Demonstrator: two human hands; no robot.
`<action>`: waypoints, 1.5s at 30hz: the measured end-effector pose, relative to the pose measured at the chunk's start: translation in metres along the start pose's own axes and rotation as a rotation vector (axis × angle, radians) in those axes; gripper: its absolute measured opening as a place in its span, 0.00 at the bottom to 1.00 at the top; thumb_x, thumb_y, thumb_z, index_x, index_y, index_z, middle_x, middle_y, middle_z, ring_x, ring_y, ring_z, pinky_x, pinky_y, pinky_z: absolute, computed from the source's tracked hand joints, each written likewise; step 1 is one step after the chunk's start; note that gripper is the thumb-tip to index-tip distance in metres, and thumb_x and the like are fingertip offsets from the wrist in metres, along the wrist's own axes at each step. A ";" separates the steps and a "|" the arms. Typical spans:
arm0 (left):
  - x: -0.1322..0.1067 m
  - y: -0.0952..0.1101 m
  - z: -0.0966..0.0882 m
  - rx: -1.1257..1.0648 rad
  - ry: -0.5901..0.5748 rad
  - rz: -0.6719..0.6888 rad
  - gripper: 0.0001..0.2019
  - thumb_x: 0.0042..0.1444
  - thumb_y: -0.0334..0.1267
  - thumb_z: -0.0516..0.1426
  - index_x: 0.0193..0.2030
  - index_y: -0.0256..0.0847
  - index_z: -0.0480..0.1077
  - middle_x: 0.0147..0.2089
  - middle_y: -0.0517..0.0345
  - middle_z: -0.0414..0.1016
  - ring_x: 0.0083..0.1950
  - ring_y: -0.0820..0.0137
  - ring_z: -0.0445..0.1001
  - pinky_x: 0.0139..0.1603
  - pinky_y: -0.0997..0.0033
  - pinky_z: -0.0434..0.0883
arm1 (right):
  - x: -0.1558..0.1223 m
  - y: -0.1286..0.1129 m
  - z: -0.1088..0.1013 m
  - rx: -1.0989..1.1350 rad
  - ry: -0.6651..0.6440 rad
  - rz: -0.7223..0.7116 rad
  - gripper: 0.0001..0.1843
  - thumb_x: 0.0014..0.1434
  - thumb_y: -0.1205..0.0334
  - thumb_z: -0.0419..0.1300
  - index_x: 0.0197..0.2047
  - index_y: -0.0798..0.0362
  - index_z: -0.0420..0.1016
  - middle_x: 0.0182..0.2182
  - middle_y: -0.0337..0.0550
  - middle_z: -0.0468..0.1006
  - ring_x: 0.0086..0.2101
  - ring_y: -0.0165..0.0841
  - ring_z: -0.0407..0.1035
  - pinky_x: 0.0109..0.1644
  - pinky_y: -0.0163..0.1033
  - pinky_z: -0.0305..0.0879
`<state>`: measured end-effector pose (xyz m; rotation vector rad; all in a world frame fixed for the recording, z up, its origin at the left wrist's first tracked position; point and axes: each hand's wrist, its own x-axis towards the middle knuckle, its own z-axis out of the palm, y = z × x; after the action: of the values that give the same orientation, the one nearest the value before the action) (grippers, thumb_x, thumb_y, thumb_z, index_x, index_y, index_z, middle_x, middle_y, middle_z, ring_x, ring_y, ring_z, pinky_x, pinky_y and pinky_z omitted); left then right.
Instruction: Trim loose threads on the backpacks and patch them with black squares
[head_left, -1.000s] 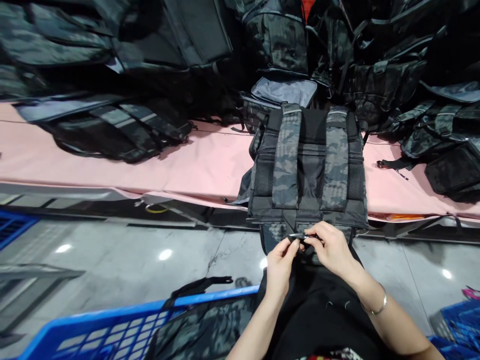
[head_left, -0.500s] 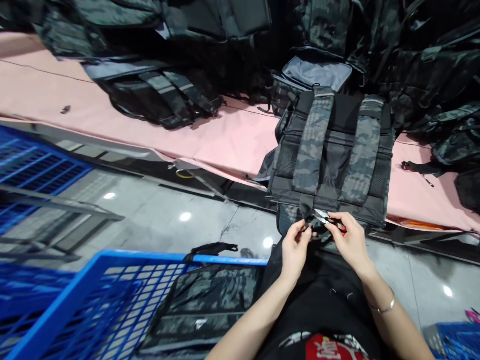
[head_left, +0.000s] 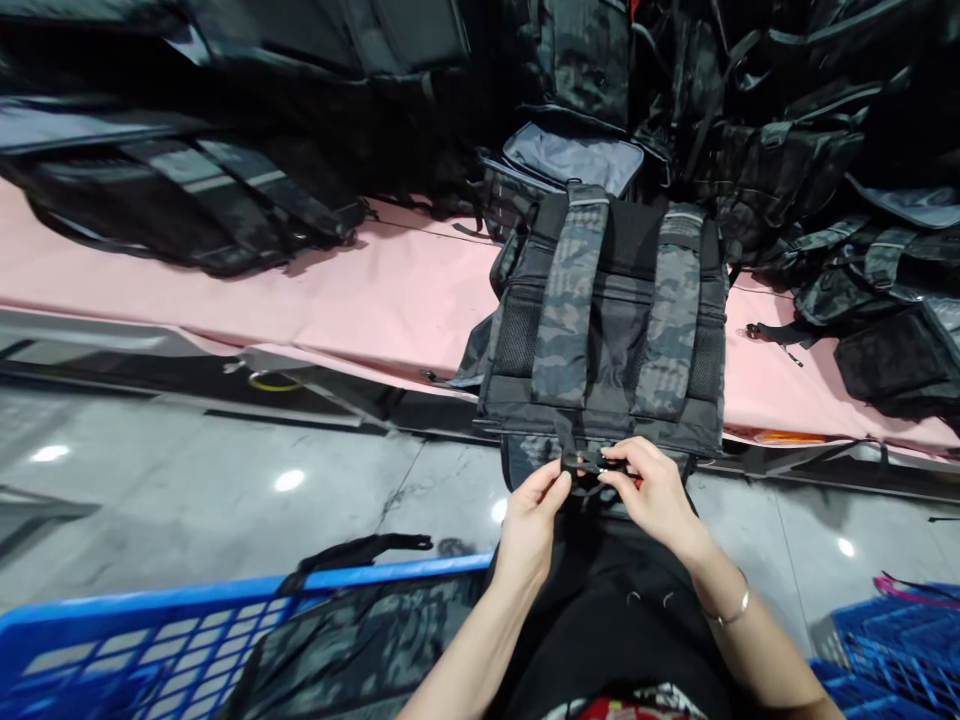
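Note:
A dark camouflage backpack point(head_left: 607, 330) lies straps-up on the pink table point(head_left: 405, 310), its lower end hanging over the near edge. Both my hands are at the left shoulder strap's lower end. My left hand point(head_left: 531, 515) pinches the black webbing strap point(head_left: 583, 462) between thumb and fingers. My right hand point(head_left: 654, 495) is closed round small thread snips point(head_left: 637, 483); only a bit of red handle shows, and the tips reach the strap beside my left fingers. A thin bracelet is on my right wrist.
Many more dark backpacks point(head_left: 750, 150) are piled along the table's far side. A blue plastic crate point(head_left: 150, 640) with a camouflage bag in it stands at lower left, another blue crate point(head_left: 892, 640) at lower right. Glossy grey floor lies between.
The view swung left, then back right. Half a second ago the snips' metal blades showed open above the strap; now they are tucked at the strap, and both hands have stayed there.

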<state>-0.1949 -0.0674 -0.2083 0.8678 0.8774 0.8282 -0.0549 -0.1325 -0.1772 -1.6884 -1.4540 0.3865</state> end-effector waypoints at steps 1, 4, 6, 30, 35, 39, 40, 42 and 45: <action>0.001 -0.002 -0.001 0.016 0.003 0.012 0.15 0.42 0.42 0.63 0.37 0.37 0.75 0.38 0.52 0.78 0.44 0.63 0.72 0.49 0.64 0.66 | 0.000 0.001 0.002 -0.013 0.004 -0.013 0.07 0.57 0.64 0.56 0.40 0.52 0.71 0.35 0.45 0.74 0.37 0.33 0.69 0.39 0.36 0.66; 0.003 -0.005 -0.005 0.060 0.009 0.039 0.15 0.42 0.42 0.63 0.37 0.37 0.75 0.40 0.52 0.78 0.45 0.63 0.72 0.51 0.64 0.65 | 0.001 0.002 0.004 -0.028 0.011 -0.023 0.07 0.57 0.63 0.55 0.40 0.52 0.71 0.36 0.45 0.74 0.38 0.33 0.69 0.41 0.37 0.66; 0.004 -0.005 -0.006 0.083 0.005 0.057 0.14 0.43 0.41 0.62 0.37 0.38 0.75 0.41 0.53 0.77 0.45 0.63 0.72 0.52 0.65 0.64 | 0.001 0.001 0.003 -0.022 0.003 -0.012 0.07 0.57 0.63 0.55 0.40 0.52 0.70 0.36 0.45 0.74 0.38 0.33 0.69 0.41 0.37 0.66; 0.008 0.002 -0.007 0.107 -0.045 0.063 0.13 0.42 0.41 0.62 0.35 0.37 0.76 0.38 0.53 0.78 0.42 0.64 0.73 0.49 0.65 0.66 | -0.005 0.000 0.005 -0.022 0.088 -0.092 0.06 0.59 0.64 0.53 0.37 0.53 0.71 0.33 0.45 0.74 0.35 0.32 0.69 0.39 0.37 0.66; 0.006 0.002 -0.006 0.125 -0.052 0.079 0.12 0.42 0.41 0.62 0.33 0.38 0.76 0.37 0.53 0.78 0.43 0.63 0.73 0.51 0.64 0.66 | -0.002 0.002 0.006 -0.057 0.085 -0.069 0.08 0.58 0.63 0.54 0.41 0.52 0.70 0.37 0.46 0.73 0.38 0.33 0.69 0.42 0.37 0.67; 0.005 0.002 -0.005 0.142 -0.052 0.083 0.13 0.43 0.42 0.62 0.34 0.37 0.76 0.38 0.52 0.78 0.44 0.61 0.73 0.52 0.61 0.65 | 0.002 0.006 0.010 -0.127 0.078 -0.115 0.07 0.59 0.64 0.53 0.39 0.53 0.71 0.36 0.45 0.74 0.38 0.33 0.69 0.42 0.37 0.66; 0.005 0.001 -0.006 0.147 -0.058 0.084 0.13 0.43 0.42 0.62 0.34 0.37 0.76 0.38 0.51 0.78 0.44 0.61 0.73 0.53 0.60 0.65 | 0.002 0.006 0.011 -0.140 0.085 -0.125 0.07 0.60 0.64 0.52 0.38 0.53 0.71 0.35 0.45 0.74 0.37 0.33 0.69 0.42 0.38 0.66; 0.005 0.001 -0.006 0.155 -0.072 0.087 0.13 0.44 0.42 0.61 0.35 0.36 0.76 0.39 0.51 0.78 0.45 0.60 0.72 0.54 0.59 0.64 | 0.001 0.005 0.012 -0.145 0.104 -0.139 0.08 0.60 0.64 0.52 0.36 0.53 0.72 0.33 0.45 0.75 0.36 0.33 0.69 0.41 0.38 0.66; 0.006 0.001 -0.007 0.167 -0.078 0.097 0.12 0.45 0.41 0.61 0.36 0.37 0.75 0.39 0.52 0.78 0.45 0.61 0.73 0.53 0.61 0.65 | -0.003 0.000 0.012 -0.087 0.134 -0.112 0.08 0.60 0.64 0.52 0.35 0.53 0.71 0.32 0.45 0.75 0.35 0.32 0.69 0.39 0.37 0.66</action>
<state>-0.1993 -0.0603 -0.2119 1.0894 0.8494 0.8076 -0.0640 -0.1305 -0.1855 -1.6588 -1.4761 0.1478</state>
